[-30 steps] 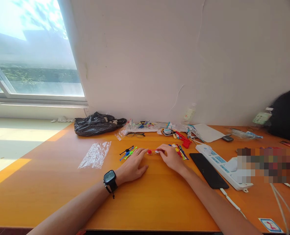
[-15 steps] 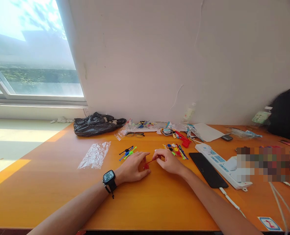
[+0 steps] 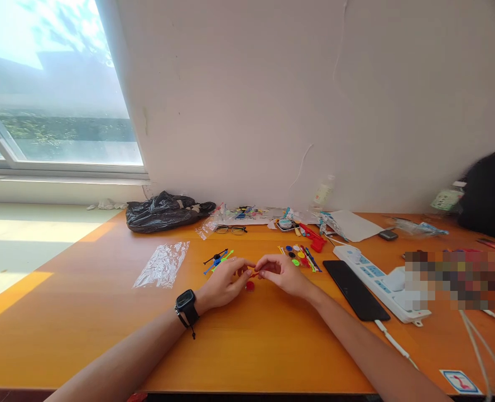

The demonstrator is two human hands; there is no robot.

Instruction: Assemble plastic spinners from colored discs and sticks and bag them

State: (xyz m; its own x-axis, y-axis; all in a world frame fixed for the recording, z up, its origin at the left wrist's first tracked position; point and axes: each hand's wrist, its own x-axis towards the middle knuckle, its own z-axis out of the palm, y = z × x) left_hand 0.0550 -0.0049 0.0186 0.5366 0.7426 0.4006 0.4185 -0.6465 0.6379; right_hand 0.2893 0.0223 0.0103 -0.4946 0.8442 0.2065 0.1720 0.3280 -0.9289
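My left hand [image 3: 226, 282], with a black watch at the wrist, and my right hand [image 3: 281, 273] meet fingertip to fingertip above the orange table [image 3: 105, 312]. Both pinch a thin red stick [image 3: 253, 273] between them. A small red disc [image 3: 250, 286] hangs or lies just below the stick, by my left thumb. A joined figure of black, blue and green sticks [image 3: 219, 259] lies just beyond my left hand. A heap of coloured sticks and discs [image 3: 301, 257] lies just beyond my right hand.
A clear plastic bag [image 3: 162, 265] lies at left, a black bag [image 3: 166, 211] and glasses [image 3: 231, 229] near the wall. A black phone [image 3: 354, 289] and a white power strip [image 3: 376, 282] sit to the right, with cables. Another person's dark hair [image 3: 488, 192] shows far right.
My right hand drew the red stick with its disc back from the heap toward me. Both hands then rose off the table and closed on the stick together.
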